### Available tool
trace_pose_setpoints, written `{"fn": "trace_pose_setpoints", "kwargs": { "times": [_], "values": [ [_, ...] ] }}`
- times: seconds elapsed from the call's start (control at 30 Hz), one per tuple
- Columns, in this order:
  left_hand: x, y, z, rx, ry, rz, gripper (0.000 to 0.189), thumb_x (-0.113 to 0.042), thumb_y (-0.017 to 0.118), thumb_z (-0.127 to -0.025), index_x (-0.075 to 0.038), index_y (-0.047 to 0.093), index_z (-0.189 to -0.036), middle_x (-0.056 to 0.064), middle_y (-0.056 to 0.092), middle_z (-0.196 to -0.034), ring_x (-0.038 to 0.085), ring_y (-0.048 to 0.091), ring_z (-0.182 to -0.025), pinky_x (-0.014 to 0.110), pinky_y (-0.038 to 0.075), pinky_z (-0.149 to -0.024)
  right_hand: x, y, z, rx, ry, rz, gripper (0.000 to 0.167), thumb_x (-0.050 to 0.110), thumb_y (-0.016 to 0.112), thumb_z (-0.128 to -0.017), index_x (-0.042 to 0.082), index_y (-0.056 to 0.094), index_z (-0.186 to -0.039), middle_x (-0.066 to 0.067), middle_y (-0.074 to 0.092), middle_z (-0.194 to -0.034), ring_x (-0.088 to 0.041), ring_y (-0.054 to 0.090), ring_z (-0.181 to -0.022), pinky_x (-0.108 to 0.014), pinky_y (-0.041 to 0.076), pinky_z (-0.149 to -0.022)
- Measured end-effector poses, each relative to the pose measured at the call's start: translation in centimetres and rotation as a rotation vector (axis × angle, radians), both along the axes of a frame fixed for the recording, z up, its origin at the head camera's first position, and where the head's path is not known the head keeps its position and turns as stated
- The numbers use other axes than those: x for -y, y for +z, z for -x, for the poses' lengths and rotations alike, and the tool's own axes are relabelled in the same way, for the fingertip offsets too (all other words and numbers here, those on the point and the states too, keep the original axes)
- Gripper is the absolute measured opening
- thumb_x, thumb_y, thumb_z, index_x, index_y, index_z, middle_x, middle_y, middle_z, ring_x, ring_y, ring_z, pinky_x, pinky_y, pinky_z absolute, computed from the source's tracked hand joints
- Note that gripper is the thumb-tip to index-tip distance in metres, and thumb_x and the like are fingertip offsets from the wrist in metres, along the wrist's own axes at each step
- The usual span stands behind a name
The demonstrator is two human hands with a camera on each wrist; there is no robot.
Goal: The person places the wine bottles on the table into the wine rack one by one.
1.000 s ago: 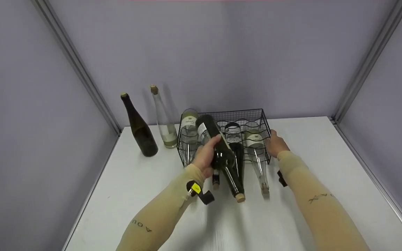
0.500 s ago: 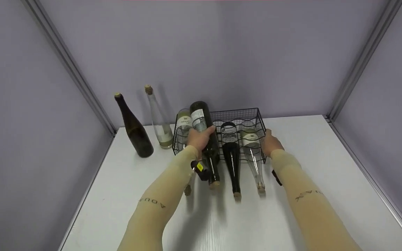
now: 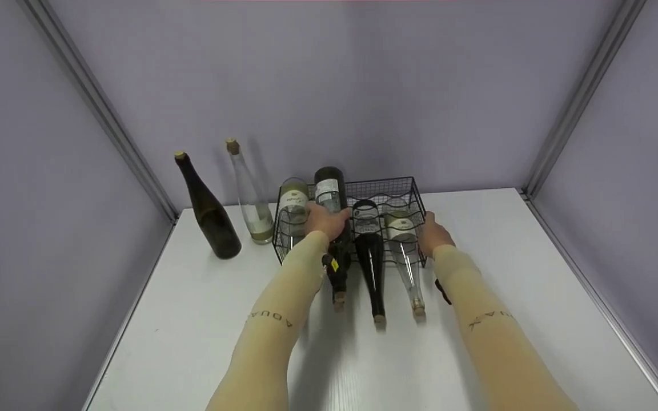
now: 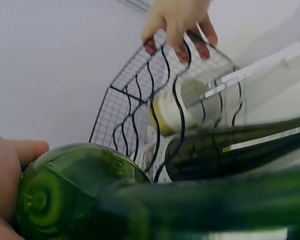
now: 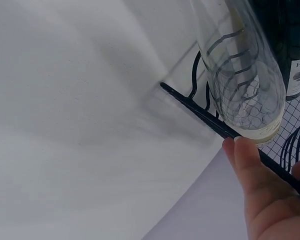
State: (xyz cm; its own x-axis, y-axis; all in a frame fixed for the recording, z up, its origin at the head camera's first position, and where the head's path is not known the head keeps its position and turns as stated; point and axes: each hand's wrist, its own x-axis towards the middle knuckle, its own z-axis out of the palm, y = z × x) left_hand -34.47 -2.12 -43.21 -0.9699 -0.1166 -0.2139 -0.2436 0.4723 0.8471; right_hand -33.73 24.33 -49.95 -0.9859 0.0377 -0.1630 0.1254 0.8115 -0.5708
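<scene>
My left hand [image 3: 327, 221] grips a dark green wine bottle [image 3: 329, 181] from its left side. The bottle is over the second column of a black wire bottle rack [image 3: 383, 181], base toward the back wall. In the left wrist view, the green bottle [image 4: 85, 185] fills the lower part, above the wavy wires. My right hand [image 3: 435, 235] holds the rack's right side, fingers curled over its wire edge. Beneath the upper wires lie a clear bottle [image 3: 293, 198] at left, a dark bottle [image 3: 370, 251] and another clear bottle [image 3: 402, 228] at right, necks toward me.
Left of the rack, a dark brown corked bottle [image 3: 217, 228] and a clear corked bottle [image 3: 256, 208] stand upright on the white table [image 3: 192, 331]. A grey wall [image 3: 329, 85] rises close behind the rack, and side panels flank the table.
My left hand has carried the green bottle back and left from its slanted position, lining it up with the rack's columns. The right hand has kept its hold on the rack.
</scene>
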Motion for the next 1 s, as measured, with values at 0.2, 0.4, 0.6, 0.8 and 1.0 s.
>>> {"fn": "trace_pose_setpoints", "kwargs": {
  "times": [0.2, 0.4, 0.6, 0.8, 1.0],
  "values": [
    [-0.5, -0.7, 0.9, -0.026, -0.030, 0.137, 0.093, -0.049, 0.066, -0.087, -0.002, 0.011, -0.147, 0.023, 0.052, -0.130, 0.034, 0.055, -0.115, 0.047, 0.045, -0.094, -0.3, -0.1, 0.0, -0.014, -0.008, -0.012, 0.057, 0.007, 0.034, -0.101, -0.002, 0.004, -0.149, -0.030, 0.060, -0.113, -0.040, 0.062, -0.099, -0.051, 0.047, -0.087],
    [-0.9, -1.5, 1.8, -0.036, -0.010, 0.192, 0.090, -0.051, 0.065, -0.087, -0.005, 0.014, -0.146, 0.021, 0.055, -0.125, 0.032, 0.058, -0.110, 0.046, 0.048, -0.090, -0.5, -0.1, -0.3, -0.028, -0.018, -0.018, 0.058, 0.007, 0.037, -0.101, -0.002, 0.005, -0.149, -0.032, 0.058, -0.119, -0.041, 0.060, -0.103, -0.052, 0.046, -0.090],
    [-1.2, -2.1, 1.5, -0.026, -0.002, 0.208, 0.095, -0.048, 0.064, -0.089, -0.005, 0.007, -0.151, 0.020, 0.058, -0.123, 0.032, 0.060, -0.106, 0.045, 0.049, -0.088, -0.5, -0.2, -1.0, -0.029, 0.005, -0.041, 0.055, 0.006, 0.036, -0.100, -0.003, 0.007, -0.146, -0.030, 0.061, -0.109, -0.038, 0.063, -0.093, -0.050, 0.049, -0.082],
    [-1.6, -1.9, 1.4, -0.046, -0.007, 0.241, 0.094, -0.048, 0.064, -0.089, -0.002, 0.010, -0.150, 0.021, 0.059, -0.122, 0.033, 0.060, -0.107, 0.045, 0.048, -0.089, -0.7, 0.0, -1.2, -0.049, -0.009, -0.061, 0.055, 0.007, 0.036, -0.100, -0.003, 0.008, -0.146, -0.028, 0.063, -0.105, -0.036, 0.064, -0.089, -0.049, 0.049, -0.081],
    [-1.5, -2.1, 1.5, -0.027, -0.008, 0.256, 0.095, -0.050, 0.064, -0.088, 0.000, 0.011, -0.150, 0.020, 0.056, -0.128, 0.032, 0.058, -0.112, 0.044, 0.047, -0.093, -0.6, 0.0, -1.4, -0.036, -0.008, -0.058, 0.056, 0.007, 0.034, -0.100, -0.003, 0.006, -0.147, -0.030, 0.061, -0.110, -0.040, 0.062, -0.098, -0.051, 0.047, -0.088]
  ]
}}
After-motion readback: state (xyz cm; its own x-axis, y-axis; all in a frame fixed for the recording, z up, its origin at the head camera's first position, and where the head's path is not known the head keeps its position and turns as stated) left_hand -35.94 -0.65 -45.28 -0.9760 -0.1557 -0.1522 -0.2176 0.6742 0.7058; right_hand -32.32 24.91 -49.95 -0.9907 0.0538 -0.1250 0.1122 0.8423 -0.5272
